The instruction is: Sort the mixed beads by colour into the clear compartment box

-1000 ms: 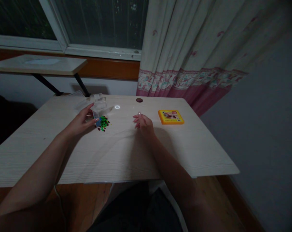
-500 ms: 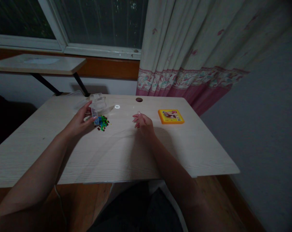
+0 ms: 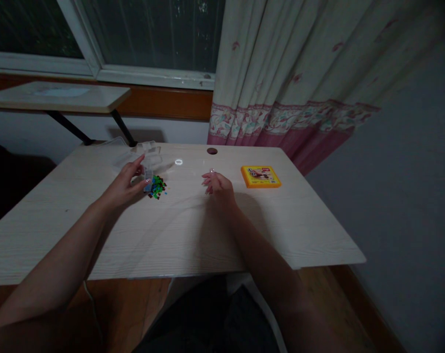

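Note:
My left hand (image 3: 124,184) grips a small clear plastic box (image 3: 148,172) between thumb and fingers, at the left of the table. The box is tipped low, with bluish pieces at its lower end. Right against it lies a pile of tiny bricks (image 3: 158,187) in green, blue and dark brown. My right hand (image 3: 220,190) rests farther right, thumb and index finger pinched on a small clear piece (image 3: 212,171) whose kind I cannot make out. Its other fingers are loosely curled.
Behind my left hand are more clear plastic trays or lids (image 3: 119,158). A yellow-orange box (image 3: 261,177) with a printed top lies to the right. The table (image 3: 163,235) has a round cable hole (image 3: 212,151) at the back. A raised shelf (image 3: 93,100) stands at the back left.
The clear box in my left hand has tipped lower towards the pile. A blue piece now lies at the pile's right edge. My right hand has stayed in place.

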The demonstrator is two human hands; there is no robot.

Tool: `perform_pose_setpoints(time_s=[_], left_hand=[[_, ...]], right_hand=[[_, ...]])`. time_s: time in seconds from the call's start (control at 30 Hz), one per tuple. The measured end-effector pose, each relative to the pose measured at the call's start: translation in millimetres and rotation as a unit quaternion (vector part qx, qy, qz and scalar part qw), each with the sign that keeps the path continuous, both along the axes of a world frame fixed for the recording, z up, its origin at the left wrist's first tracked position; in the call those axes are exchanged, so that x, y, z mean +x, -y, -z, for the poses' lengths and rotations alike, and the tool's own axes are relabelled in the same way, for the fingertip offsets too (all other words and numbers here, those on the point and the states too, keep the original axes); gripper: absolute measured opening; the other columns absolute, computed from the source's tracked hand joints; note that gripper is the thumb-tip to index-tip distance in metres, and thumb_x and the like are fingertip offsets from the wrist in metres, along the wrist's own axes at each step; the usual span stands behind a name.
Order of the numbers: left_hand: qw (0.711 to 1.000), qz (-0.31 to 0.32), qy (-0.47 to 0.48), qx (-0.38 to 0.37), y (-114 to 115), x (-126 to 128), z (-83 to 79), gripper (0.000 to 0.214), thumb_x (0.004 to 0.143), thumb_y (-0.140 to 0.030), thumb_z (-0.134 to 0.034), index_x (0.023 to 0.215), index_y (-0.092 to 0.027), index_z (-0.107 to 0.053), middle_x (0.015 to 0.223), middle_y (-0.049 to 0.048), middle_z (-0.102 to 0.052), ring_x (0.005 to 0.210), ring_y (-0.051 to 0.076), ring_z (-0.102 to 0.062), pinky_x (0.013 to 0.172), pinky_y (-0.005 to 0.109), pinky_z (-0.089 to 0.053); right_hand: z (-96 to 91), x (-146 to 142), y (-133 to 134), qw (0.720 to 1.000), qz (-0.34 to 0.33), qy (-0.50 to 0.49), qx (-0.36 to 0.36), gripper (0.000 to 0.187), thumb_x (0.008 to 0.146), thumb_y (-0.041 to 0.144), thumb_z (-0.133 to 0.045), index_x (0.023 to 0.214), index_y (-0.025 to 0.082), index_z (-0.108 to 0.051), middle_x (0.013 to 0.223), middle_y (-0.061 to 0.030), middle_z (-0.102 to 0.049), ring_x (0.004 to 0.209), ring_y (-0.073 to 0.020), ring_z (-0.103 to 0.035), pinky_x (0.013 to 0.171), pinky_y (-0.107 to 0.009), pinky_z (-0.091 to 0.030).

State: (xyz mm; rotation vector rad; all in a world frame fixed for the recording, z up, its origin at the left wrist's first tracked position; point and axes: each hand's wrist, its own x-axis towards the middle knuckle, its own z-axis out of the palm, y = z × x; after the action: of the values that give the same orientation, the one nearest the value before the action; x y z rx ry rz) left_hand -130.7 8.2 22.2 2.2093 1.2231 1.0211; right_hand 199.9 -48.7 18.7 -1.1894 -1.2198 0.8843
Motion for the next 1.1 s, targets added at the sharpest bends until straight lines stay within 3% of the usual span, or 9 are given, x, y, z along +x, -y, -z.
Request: perform_pose_setpoints(time_s=[0.67,0.8,0.97,1.1], left_hand=[[0.998,-0.031,-0.041,0.026,1.6,1.6,-7.8,0.083,0.083,-0.040,-0.073,0.158,-0.030,-0.036,0.127,0.0089,-0.058,0.124,0.032,-0.055,0.117,0.054,-0.039],[0.999,-0.034,-0.028,0.022,3.3,1.8,-10.9,0.080,0.084,-0.041,-0.074,0.155,-0.031,-0.040,0.128,0.0082,-0.059,0.126,0.031,-0.054,0.117,0.051,-0.040],[0.998,-0.051,0.025,0.009,4.7,2.1,-10.1,0.079,0.090,-0.040,-0.069,0.158,-0.022,-0.033,0.139,0.0085,-0.054,0.126,0.029,-0.052,0.116,0.051,-0.039],[0.999,-0.039,0.022,0.014,2.8,1.1,-7.5,0.081,0.087,-0.041,-0.071,0.159,-0.028,-0.035,0.139,0.0094,-0.056,0.125,0.029,-0.055,0.116,0.051,-0.040]], right_hand=[[4.9,0.6,-2.7,1.000,-0.002,0.005,-0.001,0.051,0.093,0.066,-0.048,0.090,0.021,-0.072,0.077,-0.0001,-0.067,0.051,-0.0072,-0.053,0.049,-0.021,-0.043],[4.7,0.2,-2.5,1.000,0.000,0.001,-0.002,0.051,0.092,0.066,-0.048,0.089,0.021,-0.072,0.076,-0.0002,-0.067,0.051,-0.0075,-0.053,0.050,-0.021,-0.043],[6.0,0.4,-3.0,1.000,-0.001,-0.005,0.003,0.049,0.093,0.064,-0.048,0.089,0.021,-0.071,0.075,0.0003,-0.066,0.050,-0.0072,-0.052,0.049,-0.021,-0.042],[8.6,1.6,-4.7,1.000,-0.002,-0.001,-0.001,0.049,0.092,0.064,-0.048,0.090,0.021,-0.071,0.075,0.0004,-0.066,0.050,-0.0073,-0.052,0.049,-0.021,-0.042]])
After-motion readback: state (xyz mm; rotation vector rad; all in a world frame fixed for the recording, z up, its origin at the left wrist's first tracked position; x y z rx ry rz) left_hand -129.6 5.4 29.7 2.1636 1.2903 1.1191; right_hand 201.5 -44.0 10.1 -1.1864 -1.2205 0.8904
